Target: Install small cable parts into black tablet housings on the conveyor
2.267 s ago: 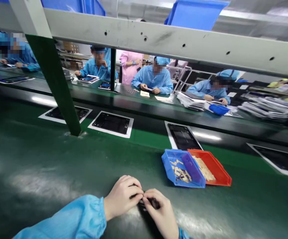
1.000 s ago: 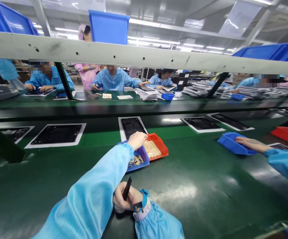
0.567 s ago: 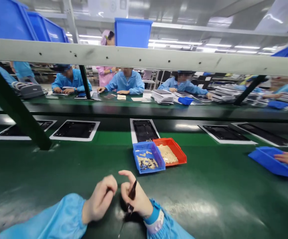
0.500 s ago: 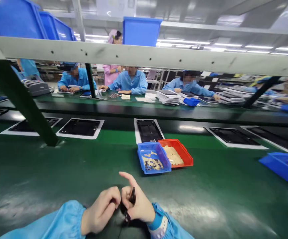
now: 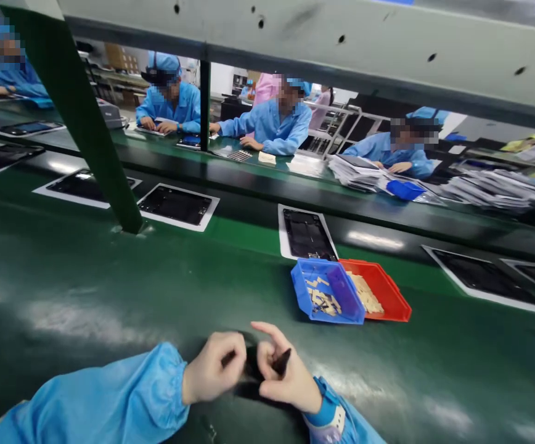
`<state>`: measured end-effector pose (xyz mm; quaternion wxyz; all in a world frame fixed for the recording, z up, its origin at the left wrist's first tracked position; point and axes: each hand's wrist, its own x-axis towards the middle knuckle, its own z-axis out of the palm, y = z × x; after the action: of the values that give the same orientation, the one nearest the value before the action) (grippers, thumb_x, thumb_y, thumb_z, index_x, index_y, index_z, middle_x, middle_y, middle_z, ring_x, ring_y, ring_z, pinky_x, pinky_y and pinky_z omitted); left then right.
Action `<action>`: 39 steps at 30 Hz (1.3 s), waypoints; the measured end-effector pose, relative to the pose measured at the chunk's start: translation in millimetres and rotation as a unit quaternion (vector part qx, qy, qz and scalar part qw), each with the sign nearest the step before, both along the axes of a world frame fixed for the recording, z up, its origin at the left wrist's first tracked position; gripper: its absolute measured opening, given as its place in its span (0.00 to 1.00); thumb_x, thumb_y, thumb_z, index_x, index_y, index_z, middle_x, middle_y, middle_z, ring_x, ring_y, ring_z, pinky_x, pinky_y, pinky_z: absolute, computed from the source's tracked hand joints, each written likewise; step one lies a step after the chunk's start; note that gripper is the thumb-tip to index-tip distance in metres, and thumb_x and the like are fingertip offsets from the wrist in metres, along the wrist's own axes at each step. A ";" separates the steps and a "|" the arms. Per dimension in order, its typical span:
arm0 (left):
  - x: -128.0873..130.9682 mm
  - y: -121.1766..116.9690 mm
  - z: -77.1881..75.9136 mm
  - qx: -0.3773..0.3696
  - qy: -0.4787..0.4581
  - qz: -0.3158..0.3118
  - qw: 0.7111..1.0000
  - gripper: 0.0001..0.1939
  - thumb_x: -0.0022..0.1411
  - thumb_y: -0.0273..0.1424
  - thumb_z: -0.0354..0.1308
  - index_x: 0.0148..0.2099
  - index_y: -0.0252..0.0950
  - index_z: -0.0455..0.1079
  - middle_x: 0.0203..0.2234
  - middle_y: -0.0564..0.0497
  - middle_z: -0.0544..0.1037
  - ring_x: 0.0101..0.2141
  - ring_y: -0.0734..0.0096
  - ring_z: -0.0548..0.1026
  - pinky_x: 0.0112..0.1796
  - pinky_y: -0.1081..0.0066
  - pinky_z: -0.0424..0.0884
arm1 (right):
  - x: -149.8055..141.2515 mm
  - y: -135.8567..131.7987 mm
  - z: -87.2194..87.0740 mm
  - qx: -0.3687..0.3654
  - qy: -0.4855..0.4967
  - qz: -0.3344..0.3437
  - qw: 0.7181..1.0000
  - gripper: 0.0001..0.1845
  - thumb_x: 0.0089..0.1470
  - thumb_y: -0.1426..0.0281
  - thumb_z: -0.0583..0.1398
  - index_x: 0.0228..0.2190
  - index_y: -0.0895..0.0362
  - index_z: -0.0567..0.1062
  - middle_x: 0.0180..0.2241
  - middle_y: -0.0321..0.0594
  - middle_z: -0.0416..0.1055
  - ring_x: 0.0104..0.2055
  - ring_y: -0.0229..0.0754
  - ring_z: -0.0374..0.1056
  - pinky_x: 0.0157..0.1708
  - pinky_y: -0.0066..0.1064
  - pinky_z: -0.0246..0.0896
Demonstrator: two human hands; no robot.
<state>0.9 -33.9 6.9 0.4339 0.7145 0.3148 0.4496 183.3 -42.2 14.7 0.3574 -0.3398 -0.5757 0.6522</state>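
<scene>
blk tool (image 5: 281, 363) | in r hand (image 5: 297, 381) | l hand (image 5: 212, 370) curled nearby

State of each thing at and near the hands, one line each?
Left hand: fingers curled; whether it holds anything, can't tell.
Right hand: closed on dark tool, index finger extended.
Dark tool: held, partly hidden.
Blue bin: upright, open-topped, pale pieces scattered inside.
Red bin: upright, open-topped, pale pieces inside.
Black panel behind blue bin: lying on white sheet.
</scene>
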 end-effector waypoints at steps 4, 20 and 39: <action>-7.6 18.1 0.3 -0.095 -0.047 0.065 0.992 0.14 0.64 0.33 0.43 0.25 0.36 0.58 0.19 0.54 0.64 0.22 0.76 0.63 0.27 0.74 0.60 | -0.8 1.2 7.8 0.044 0.063 -0.190 0.979 0.22 0.54 0.50 0.52 0.39 0.54 0.69 0.21 0.33 0.61 0.19 0.34 0.53 0.20 0.28 0.49; -7.0 17.2 5.4 -0.111 0.022 0.071 0.991 0.09 0.57 0.29 0.51 0.25 0.35 0.60 0.18 0.56 0.64 0.22 0.78 0.61 0.23 0.77 0.58 | -4.7 -23.0 -4.0 0.031 -0.079 -0.314 0.945 0.13 0.50 0.64 0.63 0.39 0.54 0.73 0.31 0.39 0.72 0.27 0.39 0.67 0.31 0.34 0.67; -11.1 15.3 11.9 -0.059 0.020 0.007 0.998 0.07 0.58 0.26 0.49 0.27 0.35 0.63 0.20 0.55 0.66 0.22 0.77 0.63 0.25 0.76 0.60 | -17.7 -15.3 10.5 -0.023 0.037 -0.279 0.959 0.09 0.52 0.63 0.61 0.34 0.55 0.74 0.25 0.36 0.70 0.28 0.38 0.66 0.31 0.31 0.62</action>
<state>-10.3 -18.6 18.8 0.4656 0.6941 0.3549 0.4188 165.6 -57.5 25.1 0.5382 -0.4703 -0.4292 0.5522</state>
